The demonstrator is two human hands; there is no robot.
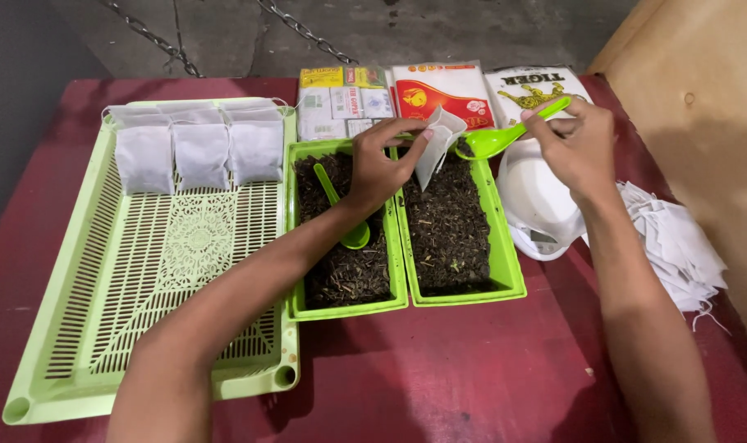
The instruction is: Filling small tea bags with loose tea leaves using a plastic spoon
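My left hand (379, 168) pinches a small white paper bag (436, 148) by its edge, thumb and fingers closed on it, holding it open over the far end of the right tray of tea leaves (451, 226). My right hand (577, 143) is closed around the handle of a green spoon (505, 135), whose bowl sits right at the mouth of the bag, tilted toward it. I cannot tell whether any leaves are in the bowl.

Two narrow green trays sit side by side in the middle of the dark red surface (439, 369), both filled with dark loose leaves. In the left tray (341, 279), a second green spoon (345, 217) lies on the leaves, partly under my left forearm.

To my left lies a large pale green slotted tray (144, 312). Three filled white bags (199, 152) lie in a row along its far edge, touching each other.

Under my right wrist is a white scale (533, 205), just beside the right tray. Further right, near the edge of the surface, a heap of empty white bags (677, 246) lies loose. Beyond the trays, several printed packets (439, 90) lie flat in a row at the far side.
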